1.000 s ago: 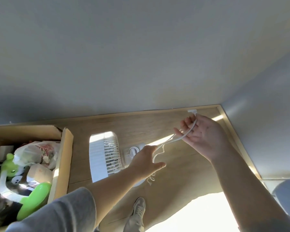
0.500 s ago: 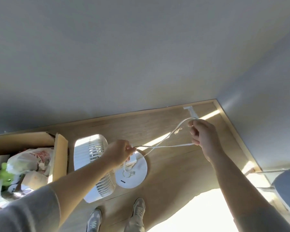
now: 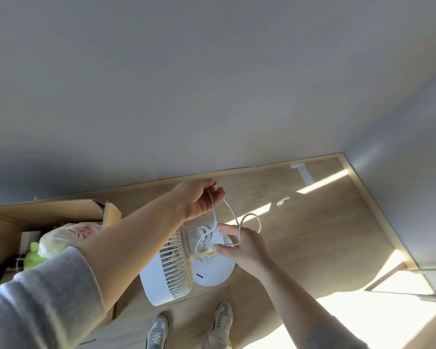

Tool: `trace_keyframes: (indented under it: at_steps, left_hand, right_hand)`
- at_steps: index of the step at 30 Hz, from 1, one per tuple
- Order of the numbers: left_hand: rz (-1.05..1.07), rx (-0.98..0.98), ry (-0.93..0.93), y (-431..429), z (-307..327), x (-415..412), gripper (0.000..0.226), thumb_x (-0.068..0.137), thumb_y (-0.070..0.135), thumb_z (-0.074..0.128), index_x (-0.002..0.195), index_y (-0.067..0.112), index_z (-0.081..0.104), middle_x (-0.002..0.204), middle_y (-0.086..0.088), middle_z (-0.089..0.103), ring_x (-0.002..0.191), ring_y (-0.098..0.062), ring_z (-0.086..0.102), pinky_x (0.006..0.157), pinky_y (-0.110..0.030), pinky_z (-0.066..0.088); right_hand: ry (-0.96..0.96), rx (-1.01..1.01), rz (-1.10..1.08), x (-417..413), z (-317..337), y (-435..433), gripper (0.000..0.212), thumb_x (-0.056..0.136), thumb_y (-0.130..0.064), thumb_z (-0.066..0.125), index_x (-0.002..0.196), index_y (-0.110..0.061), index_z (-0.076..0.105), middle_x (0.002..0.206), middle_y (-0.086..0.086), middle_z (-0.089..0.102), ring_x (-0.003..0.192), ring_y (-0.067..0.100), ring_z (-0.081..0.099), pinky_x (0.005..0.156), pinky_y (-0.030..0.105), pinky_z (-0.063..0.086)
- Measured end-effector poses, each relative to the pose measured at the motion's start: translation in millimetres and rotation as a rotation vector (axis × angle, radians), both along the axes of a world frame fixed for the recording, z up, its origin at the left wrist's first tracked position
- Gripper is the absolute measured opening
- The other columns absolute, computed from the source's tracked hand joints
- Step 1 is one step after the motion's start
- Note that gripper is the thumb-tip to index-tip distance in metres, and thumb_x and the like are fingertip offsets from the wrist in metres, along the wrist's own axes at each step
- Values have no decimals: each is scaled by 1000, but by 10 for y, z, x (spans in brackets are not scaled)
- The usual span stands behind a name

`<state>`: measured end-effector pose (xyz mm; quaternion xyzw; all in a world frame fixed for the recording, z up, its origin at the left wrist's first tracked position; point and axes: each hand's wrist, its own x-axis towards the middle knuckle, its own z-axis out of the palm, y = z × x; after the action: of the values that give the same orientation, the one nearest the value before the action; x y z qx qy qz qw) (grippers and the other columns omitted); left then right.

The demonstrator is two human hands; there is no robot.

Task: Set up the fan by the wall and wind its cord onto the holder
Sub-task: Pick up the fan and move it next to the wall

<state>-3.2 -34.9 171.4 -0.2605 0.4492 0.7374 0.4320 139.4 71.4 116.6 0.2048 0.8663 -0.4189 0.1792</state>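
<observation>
Shoes (image 3: 189,326): two grey trainers on the floor (image 3: 325,222), nearest the camera, below both hands.
Left sleeve (image 3: 40,295): grey, pushed up the forearm, which crosses above the fan toward the wall.
Fan (image 3: 166,268): white, lying on the floor under the hands, ribbed grille to the left, round base (image 3: 217,270) to the right; it lies near the wall but apart from it.
Right hand (image 3: 239,245): over the base, thumb and forefinger pinched on the cord just above the holder; the other fingers (image 3: 228,230) spread loosely.
Holder (image 3: 205,253): small part on the base, right at the right fingertips; the cord's turns there are too small to count.
Cord (image 3: 214,212): thin, white; runs from the base up to the left hand, with a slack loop curling to the right of the right hand.
Left hand (image 3: 199,200): raised beyond the right hand, palm showing, fingers curled around the cord, which hangs down from them.
Box (image 3: 48,217): open cardboard, left of the left forearm, with a plastic bag and something green inside.
Wall (image 3: 212,84): plain grey, beyond the left fingers, meeting the floor at a pale skirting.
Corner: far right of both hands, a white strip (image 3: 302,172) on the floor by the skirting.
</observation>
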Motion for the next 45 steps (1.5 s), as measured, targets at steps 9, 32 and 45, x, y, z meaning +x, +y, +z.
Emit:
trace_keyframes:
  at_steps: [9,32,45]
  left_hand:
    - [150,122,-78,62,155,-282,28,97,4,39,71,1,49,65,-10,45,58,-14,48,46,-33,58]
    - [-651,-1155,1033,-1334,-891,724,68,82,43,62,138,17,35,145,-5,35,134,-25,31,110,-41,33]
    - [-481,-990,726,-1281,-946,548,73,60,45,83,109,13,39,88,3,56,75,-12,56,57,-26,51]
  right_hand:
    - [73,-313,-198,-313,-131,-196,23,72,-43,72,84,-24,77,86,1,78,82,21,72,81,37,55]
    - [-230,-142,-378,-529,-784,-92,43,98,-23,36,55,-14,37,53,1,34,48,16,31,52,28,27]
    - [-461,-119,-411,-660,-696,-83,34,100,-27,36,70,-13,43,62,4,38,48,17,37,45,26,33]
